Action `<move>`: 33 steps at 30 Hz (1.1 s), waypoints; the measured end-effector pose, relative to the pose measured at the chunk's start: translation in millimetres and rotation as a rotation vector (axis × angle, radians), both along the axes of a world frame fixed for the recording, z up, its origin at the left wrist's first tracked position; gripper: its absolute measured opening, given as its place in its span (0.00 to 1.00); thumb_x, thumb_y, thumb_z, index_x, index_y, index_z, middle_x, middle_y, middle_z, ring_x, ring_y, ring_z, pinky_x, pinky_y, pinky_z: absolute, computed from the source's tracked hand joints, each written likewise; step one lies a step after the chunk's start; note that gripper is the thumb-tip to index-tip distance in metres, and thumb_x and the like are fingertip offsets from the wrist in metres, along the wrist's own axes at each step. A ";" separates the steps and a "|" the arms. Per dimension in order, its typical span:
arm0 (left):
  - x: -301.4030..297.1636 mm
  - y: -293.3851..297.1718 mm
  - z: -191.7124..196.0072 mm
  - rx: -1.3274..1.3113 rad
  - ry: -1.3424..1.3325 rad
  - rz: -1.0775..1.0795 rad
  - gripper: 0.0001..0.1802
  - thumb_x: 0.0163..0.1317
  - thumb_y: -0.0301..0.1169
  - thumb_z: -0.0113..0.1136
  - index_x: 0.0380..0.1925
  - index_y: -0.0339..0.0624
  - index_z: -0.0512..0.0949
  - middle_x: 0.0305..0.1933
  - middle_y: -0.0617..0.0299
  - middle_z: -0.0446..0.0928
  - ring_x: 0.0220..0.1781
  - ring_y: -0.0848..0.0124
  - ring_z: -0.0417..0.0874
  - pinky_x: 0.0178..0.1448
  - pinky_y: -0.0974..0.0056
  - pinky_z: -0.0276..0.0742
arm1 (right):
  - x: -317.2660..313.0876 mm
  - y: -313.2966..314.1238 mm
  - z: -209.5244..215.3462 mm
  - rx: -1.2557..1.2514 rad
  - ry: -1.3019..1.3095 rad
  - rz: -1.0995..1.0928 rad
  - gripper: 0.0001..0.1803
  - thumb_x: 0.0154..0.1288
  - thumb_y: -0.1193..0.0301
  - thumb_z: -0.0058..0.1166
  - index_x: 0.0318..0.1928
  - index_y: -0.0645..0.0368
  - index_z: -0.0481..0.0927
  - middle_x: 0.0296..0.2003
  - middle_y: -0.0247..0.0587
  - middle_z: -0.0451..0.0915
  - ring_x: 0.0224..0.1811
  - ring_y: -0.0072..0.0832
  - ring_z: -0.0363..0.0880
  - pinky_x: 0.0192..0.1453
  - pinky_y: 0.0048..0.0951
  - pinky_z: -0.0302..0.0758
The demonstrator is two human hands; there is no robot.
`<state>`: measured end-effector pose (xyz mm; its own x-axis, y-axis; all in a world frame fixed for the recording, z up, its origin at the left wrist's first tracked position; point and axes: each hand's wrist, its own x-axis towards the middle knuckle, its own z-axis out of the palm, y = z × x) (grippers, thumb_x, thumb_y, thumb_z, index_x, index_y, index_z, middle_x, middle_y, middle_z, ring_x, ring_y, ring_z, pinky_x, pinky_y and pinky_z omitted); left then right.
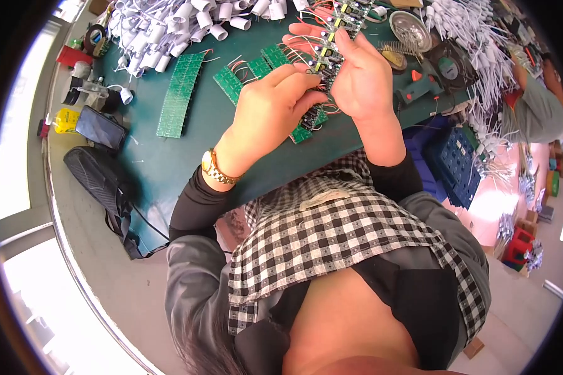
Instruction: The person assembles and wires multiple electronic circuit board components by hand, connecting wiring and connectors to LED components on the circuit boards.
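A long circuit board strip (343, 25) crowded with small parts and thin wires slants between my hands above the table. Its lower end is pinched by the bent fingers of my left hand (266, 103); the fingertips are partly hidden among the parts. My right hand (366, 81) supports the strip from the right, thumb along its edge and fingers behind it. Below and left of them lie green circuit boards (228, 82) with wires, and another green board end (301, 134) shows under my hands. Farther left is a long green panel (181, 94) with a wire at its top.
White cylindrical sockets (169, 31) heap up at the far left, white wired parts (460, 31) at the far right. A coiled metal spring (399, 47), metal dish (411, 30) and black fan (450, 66) stand right. Phone (100, 127) and black bag (99, 174) lie left. Another person's sleeve (537, 112) shows right.
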<state>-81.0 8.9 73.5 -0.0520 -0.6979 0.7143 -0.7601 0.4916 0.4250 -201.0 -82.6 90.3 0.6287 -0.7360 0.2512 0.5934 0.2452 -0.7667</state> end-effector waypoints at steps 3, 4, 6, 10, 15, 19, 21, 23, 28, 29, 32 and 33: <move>-2.7 -2.3 -5.7 -0.035 0.030 0.013 0.10 0.47 0.30 0.67 0.30 0.43 0.78 0.29 0.62 0.76 0.25 0.63 0.79 0.26 0.64 0.74 | -3.1 -2.5 -0.9 -0.002 -0.008 0.039 0.21 0.73 0.67 0.30 0.59 0.67 0.61 0.52 0.60 0.71 0.54 0.49 0.72 0.56 0.43 0.71; -2.2 -2.9 -7.2 -0.059 -0.027 0.016 0.09 0.47 0.29 0.67 0.30 0.44 0.78 0.29 0.63 0.76 0.25 0.63 0.79 0.25 0.64 0.74 | -3.7 -3.8 -2.7 0.043 -0.032 0.039 0.21 0.73 0.67 0.31 0.59 0.67 0.61 0.52 0.60 0.71 0.54 0.48 0.73 0.56 0.43 0.71; -5.4 -5.7 -8.6 -0.082 -0.069 -0.006 0.09 0.48 0.29 0.66 0.30 0.45 0.78 0.29 0.64 0.76 0.25 0.63 0.79 0.25 0.64 0.74 | -7.6 -7.2 -4.3 0.089 -0.042 0.013 0.20 0.73 0.67 0.31 0.59 0.67 0.61 0.52 0.59 0.71 0.54 0.48 0.73 0.55 0.44 0.71; -11.5 -6.8 -3.6 0.085 -0.030 0.040 0.07 0.48 0.22 0.65 0.29 0.41 0.78 0.26 0.59 0.74 0.25 0.63 0.77 0.28 0.65 0.72 | -2.1 -12.7 -16.0 0.087 -0.093 -0.019 0.14 0.68 0.71 0.43 0.50 0.66 0.68 0.43 0.52 0.78 0.45 0.36 0.77 0.50 0.35 0.72; -3.5 -17.5 -19.1 0.285 0.369 -0.218 0.08 0.56 0.14 0.50 0.27 0.39 0.67 0.24 0.63 0.64 0.17 0.78 0.66 0.37 0.65 0.72 | -14.9 -12.2 -13.5 0.342 -0.181 0.082 0.15 0.70 0.68 0.41 0.53 0.62 0.66 0.41 0.52 0.77 0.39 0.41 0.78 0.47 0.39 0.74; -16.8 -13.8 -20.9 0.105 0.614 -0.246 0.04 0.63 0.23 0.47 0.29 0.40 0.64 0.28 0.63 0.63 0.27 0.77 0.62 0.34 0.72 0.62 | -15.3 -18.4 -20.6 0.301 -0.241 0.106 0.24 0.72 0.58 0.38 0.56 0.64 0.66 0.45 0.52 0.75 0.42 0.39 0.77 0.47 0.36 0.74; -18.7 -15.3 -29.6 0.059 0.545 -0.242 0.05 0.62 0.23 0.50 0.30 0.39 0.64 0.30 0.62 0.63 0.31 0.73 0.64 0.36 0.71 0.63 | -10.0 -19.4 -31.5 0.194 -0.108 -0.104 0.26 0.71 0.53 0.37 0.54 0.64 0.70 0.45 0.43 0.75 0.43 0.25 0.73 0.50 0.29 0.72; -13.5 -13.7 -29.7 0.110 0.374 -0.217 0.05 0.61 0.22 0.51 0.30 0.39 0.65 0.31 0.59 0.65 0.32 0.70 0.67 0.39 0.68 0.66 | -5.2 -16.7 -43.3 0.196 0.009 -0.224 0.28 0.71 0.50 0.38 0.52 0.63 0.71 0.43 0.33 0.74 0.43 0.19 0.69 0.50 0.24 0.69; -17.0 -15.2 -28.4 0.142 0.266 -0.228 0.04 0.62 0.22 0.50 0.30 0.37 0.66 0.31 0.57 0.66 0.33 0.68 0.69 0.39 0.66 0.69 | -14.0 0.1 -47.5 0.053 0.301 -0.440 0.23 0.69 0.50 0.42 0.44 0.61 0.65 0.32 0.31 0.68 0.35 0.15 0.63 0.40 0.22 0.66; -19.7 -14.1 -26.0 0.180 0.315 -0.219 0.04 0.62 0.22 0.48 0.29 0.37 0.65 0.31 0.58 0.66 0.32 0.69 0.69 0.38 0.67 0.69 | -14.0 -0.7 -48.6 0.030 0.277 -0.425 0.22 0.70 0.52 0.43 0.44 0.61 0.64 0.31 0.30 0.68 0.33 0.15 0.63 0.38 0.21 0.66; -21.7 -14.0 -27.6 0.249 0.527 -0.278 0.05 0.60 0.24 0.48 0.33 0.37 0.63 0.36 0.58 0.65 0.28 0.75 0.66 0.33 0.72 0.67 | -12.7 -9.0 -55.2 -0.062 0.252 -0.497 0.18 0.70 0.58 0.46 0.46 0.61 0.64 0.30 0.30 0.68 0.31 0.15 0.63 0.34 0.21 0.66; -23.2 -14.8 -27.7 0.256 0.516 -0.243 0.10 0.58 0.24 0.49 0.40 0.36 0.63 0.40 0.56 0.66 0.29 0.75 0.67 0.31 0.73 0.68 | -14.0 -8.1 -52.0 -0.046 0.205 -0.513 0.18 0.70 0.59 0.46 0.46 0.61 0.64 0.30 0.29 0.68 0.31 0.15 0.63 0.34 0.21 0.66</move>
